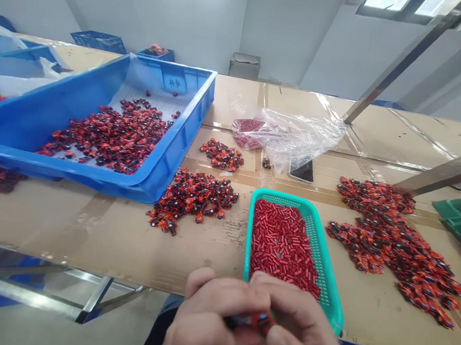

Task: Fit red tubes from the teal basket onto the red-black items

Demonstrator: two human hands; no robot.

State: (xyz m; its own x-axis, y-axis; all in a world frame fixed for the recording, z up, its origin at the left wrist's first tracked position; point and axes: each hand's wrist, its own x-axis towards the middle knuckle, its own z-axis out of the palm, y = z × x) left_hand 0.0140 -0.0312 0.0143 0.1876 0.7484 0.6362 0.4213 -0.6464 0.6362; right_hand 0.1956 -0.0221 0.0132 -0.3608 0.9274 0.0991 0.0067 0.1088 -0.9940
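A: Begin with the largest item.

B: Tabletop [102, 231], faced with brown cardboard and tape. Next, the blue tray [74, 177], left side, white sheet inside, heaped with small red-and-black pieces.

A: Then?

B: Right-hand pile [393, 233], similar pieces, loose, nothing fencing it. Risk: a sleeve brushing its near end could sweep pieces toward the edge. Then the green basket [332, 287], its near end close to the front edge. Judgement: a forearm knock could shift it and spill the contents.

A: Next size down?

B: Clear plastic bag [305, 133], far side, red contents showing. Middle pile [194, 196], just beside the tray. No divider there either; a careless reach could scatter it.

A: Hands?

B: Close together in front of the basket, overlapping its near end in this view. Left hand [207, 314] is curled, fingers bent inward; right hand [306, 322] has thumb and fingers pinching. Both close on one red-and-black piece [257, 320], held between them. Blurred; exact fingertip contact cannot be told.

A: Failure mode?

B: Slip, I judge. Small piece, little surface to grip; uneven pressure could make it pop out, perhaps into the basket.

A: Smallest?

B: Red tubes [284, 240], filling the basket. A dropped piece might be hard to spot among them, the colours being close.
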